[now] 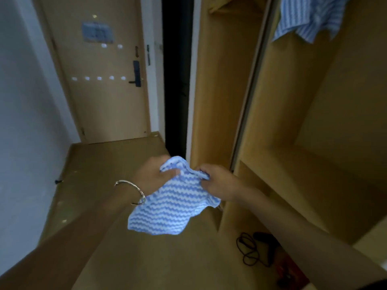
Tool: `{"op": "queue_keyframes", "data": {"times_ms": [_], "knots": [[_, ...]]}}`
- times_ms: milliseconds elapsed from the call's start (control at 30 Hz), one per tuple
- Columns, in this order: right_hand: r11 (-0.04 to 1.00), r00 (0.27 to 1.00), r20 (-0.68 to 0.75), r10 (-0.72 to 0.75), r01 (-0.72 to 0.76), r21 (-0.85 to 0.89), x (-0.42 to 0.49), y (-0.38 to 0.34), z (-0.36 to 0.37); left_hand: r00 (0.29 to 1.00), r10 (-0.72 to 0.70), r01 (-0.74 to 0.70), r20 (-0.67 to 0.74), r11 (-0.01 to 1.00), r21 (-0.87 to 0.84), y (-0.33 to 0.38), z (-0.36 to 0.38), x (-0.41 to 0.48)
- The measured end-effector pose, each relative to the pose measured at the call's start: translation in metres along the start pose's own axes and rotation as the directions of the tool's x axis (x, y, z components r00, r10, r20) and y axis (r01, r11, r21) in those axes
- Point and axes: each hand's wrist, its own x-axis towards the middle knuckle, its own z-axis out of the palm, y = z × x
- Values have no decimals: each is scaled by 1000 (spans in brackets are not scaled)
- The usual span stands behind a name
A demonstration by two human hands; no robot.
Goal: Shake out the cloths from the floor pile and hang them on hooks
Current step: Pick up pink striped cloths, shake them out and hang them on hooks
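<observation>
A blue-and-white wavy-striped cloth point(171, 204) hangs in the air in front of me, above the floor. My left hand point(156, 173), with a metal bangle on the wrist, grips its upper left edge. My right hand point(215, 181) pinches the upper right edge, and the cloth is bunched between the two hands. Its lower part droops loose. A second blue-striped cloth point(307, 19) hangs at the top right inside the open wardrobe. The floor pile is out of view. Small white hooks point(99, 78) run in a row across the door ahead.
The open wooden wardrobe point(314, 130) fills the right side, with its shelf edge close to my right arm. A black cable and a dark object point(254, 248) lie on the floor by its base. The closed door point(100, 80) stands ahead, a white wall on the left.
</observation>
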Motion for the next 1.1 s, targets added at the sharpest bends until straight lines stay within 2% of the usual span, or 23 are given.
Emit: {"op": "queue_keyframes", "data": {"times_ms": [100, 200, 300, 400, 567, 667, 767, 900, 1033, 1100], "knots": [[993, 984, -135, 115, -113, 23, -1, 36, -34, 992, 124, -123, 19, 992, -11, 22, 31, 70], [984, 937, -301, 180, -172, 53, -2, 81, -74, 971, 221, -225, 91, 974, 29, 55, 69, 126], [984, 879, -447, 169, -180, 20, 5, 124, -117, 937, 331, -340, 115, 938, 73, 96, 100, 174], [994, 798, -597, 84, -112, -10, 20, 162, -158, 910, 398, -408, 118, 910, 78, 128, 121, 224], [985, 729, -672, -130, 17, -172, 55, 210, -228, 885, 464, -465, 31, 882, 79, 179, 134, 313], [974, 675, -713, -192, 43, -221, 79, 234, -265, 856, 515, -510, -31, 854, 107, 212, 138, 355], [968, 620, -750, -230, 68, -240, 100, 253, -297, 818, 574, -564, -31, 813, 144, 242, 138, 393], [976, 472, -854, -218, 101, -193, 121, 276, -351, 757, 652, -642, -30, 752, 153, 286, 133, 440], [973, 336, -938, -80, 231, 0, 133, 294, -409, 666, 746, -723, -3, 647, 241, 328, 120, 484], [968, 289, -956, -57, 249, 18, 139, 299, -435, 612, 790, -770, 34, 586, 253, 349, 113, 505]]}}
